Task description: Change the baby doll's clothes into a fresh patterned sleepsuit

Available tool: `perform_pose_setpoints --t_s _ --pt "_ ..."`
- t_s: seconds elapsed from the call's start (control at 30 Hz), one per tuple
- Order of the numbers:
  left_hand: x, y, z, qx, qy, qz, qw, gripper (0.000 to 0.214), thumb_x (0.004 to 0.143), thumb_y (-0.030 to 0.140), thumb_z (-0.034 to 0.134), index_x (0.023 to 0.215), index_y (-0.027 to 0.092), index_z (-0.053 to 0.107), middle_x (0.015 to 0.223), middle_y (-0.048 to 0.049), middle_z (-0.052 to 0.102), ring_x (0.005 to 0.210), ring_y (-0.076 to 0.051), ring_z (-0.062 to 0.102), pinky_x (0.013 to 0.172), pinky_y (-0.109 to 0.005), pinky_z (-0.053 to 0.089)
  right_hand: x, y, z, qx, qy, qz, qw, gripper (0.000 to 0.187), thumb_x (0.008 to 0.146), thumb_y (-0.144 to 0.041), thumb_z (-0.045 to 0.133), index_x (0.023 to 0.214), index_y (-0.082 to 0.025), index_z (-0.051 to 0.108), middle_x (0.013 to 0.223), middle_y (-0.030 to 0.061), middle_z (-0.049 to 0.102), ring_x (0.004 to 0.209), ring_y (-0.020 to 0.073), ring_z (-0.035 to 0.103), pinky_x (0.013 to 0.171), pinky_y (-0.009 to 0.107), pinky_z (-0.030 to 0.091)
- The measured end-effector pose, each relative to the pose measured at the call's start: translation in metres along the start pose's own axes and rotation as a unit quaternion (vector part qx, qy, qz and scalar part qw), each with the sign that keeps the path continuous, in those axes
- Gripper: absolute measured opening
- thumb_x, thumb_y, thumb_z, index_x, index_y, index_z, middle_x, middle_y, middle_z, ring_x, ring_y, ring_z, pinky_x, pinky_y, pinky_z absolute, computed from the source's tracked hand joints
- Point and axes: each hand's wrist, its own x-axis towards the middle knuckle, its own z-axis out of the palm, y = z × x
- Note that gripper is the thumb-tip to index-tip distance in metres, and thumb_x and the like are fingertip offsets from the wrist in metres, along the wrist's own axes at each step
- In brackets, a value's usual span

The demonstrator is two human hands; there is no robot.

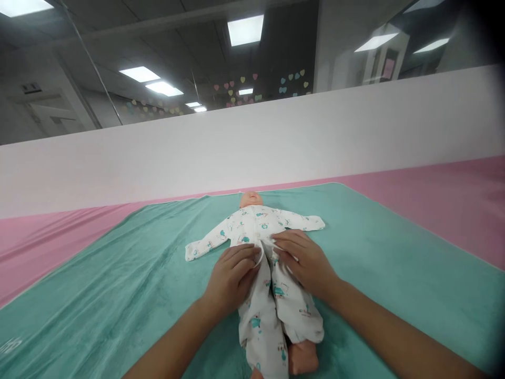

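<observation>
A baby doll lies on its back, head away from me, in a white long-sleeved top and white trousers with small teal prints. Its sleeves spread to both sides, and a bare foot shows below one trouser leg. At the waist my left hand has its fingers closed on a thin white tie, which curves in a loop. Opposite it, my right hand pinches another white tie beside the top's lower edge. My fingers partly cover the cloth there.
A teal blanket with some wrinkles on its left lies under the doll, over a pink mat. Behind stands a low white wall with dark glass above it, bearing heart stickers and reflected ceiling lights.
</observation>
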Motion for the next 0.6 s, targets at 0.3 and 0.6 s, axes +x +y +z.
perform_pose_setpoints --t_s 0.3,0.6 --pt "-0.001 0.008 -0.006 -0.067 -0.058 0.028 0.996 0.014 0.081 0.008 0.051 0.091 0.018 0.054 0.101 -0.0043 0.064 0.101 -0.016 0.056 0.096 -0.038 0.039 -0.001 -0.004 0.003 0.020 -0.095 -0.079 0.992 0.015 0.089 -0.021 0.047 0.092 -0.020 0.062 0.089 0.0017 0.067 0.089 0.0141 0.059 0.094 0.037 0.039" --pt "-0.009 0.004 -0.011 -0.091 -0.023 -0.184 0.978 0.026 0.089 0.024 0.041 0.065 0.016 0.047 0.060 0.0009 0.048 0.057 -0.009 0.044 0.053 -0.022 0.034 -0.004 -0.018 -0.009 0.199 -0.134 0.163 0.957 0.031 0.089 -0.036 0.042 0.071 -0.018 0.062 0.063 0.0007 0.063 0.057 0.0116 0.055 0.058 0.024 0.043"
